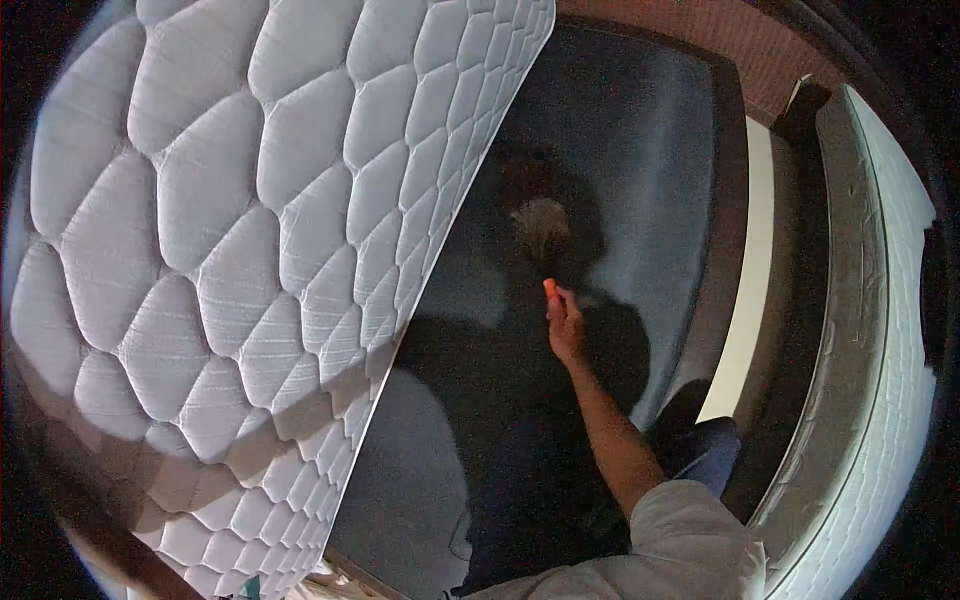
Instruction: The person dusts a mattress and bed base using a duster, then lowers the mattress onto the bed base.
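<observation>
My right hand [566, 326] is closed around the orange handle of a duster [542, 228]. Its pale, fluffy head points away from me over the dark surface [640, 130] of a bed base, in shadow. Whether the duster head touches that surface, I cannot tell. On the left, a white quilted mattress [220, 200] stands tilted up, its edge running diagonally across the view. My left hand does not show.
A brown padded border [733, 180] frames the dark base. Beyond it on the right are a cream strip [757, 240] and another mattress [895, 340] with a grey side. My knee in blue cloth [708, 450] is at the lower right.
</observation>
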The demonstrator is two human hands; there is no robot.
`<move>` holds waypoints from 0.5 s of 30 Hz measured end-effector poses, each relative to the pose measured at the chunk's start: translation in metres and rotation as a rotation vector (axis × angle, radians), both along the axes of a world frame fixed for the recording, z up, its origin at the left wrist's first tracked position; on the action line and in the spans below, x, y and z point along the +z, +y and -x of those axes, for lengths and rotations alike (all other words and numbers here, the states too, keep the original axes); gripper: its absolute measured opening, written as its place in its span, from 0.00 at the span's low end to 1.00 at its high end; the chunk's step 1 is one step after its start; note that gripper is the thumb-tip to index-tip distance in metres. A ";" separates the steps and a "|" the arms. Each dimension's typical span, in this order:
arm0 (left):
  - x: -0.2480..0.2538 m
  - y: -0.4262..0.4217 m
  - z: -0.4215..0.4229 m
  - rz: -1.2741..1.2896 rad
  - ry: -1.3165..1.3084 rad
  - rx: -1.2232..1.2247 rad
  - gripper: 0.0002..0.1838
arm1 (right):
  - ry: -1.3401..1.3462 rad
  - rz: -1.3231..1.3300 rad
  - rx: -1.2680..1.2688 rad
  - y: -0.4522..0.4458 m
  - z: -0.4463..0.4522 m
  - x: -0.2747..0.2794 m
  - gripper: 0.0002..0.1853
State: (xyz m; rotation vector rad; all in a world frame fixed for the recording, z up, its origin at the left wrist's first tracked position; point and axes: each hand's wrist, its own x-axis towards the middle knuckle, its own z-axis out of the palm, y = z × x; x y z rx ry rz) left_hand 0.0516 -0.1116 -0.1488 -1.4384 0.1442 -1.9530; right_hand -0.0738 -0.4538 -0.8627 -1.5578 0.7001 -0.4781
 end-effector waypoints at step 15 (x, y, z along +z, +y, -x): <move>-0.034 -0.055 -0.027 -0.097 0.150 0.084 0.32 | 0.056 -0.078 0.336 -0.042 0.012 -0.015 0.23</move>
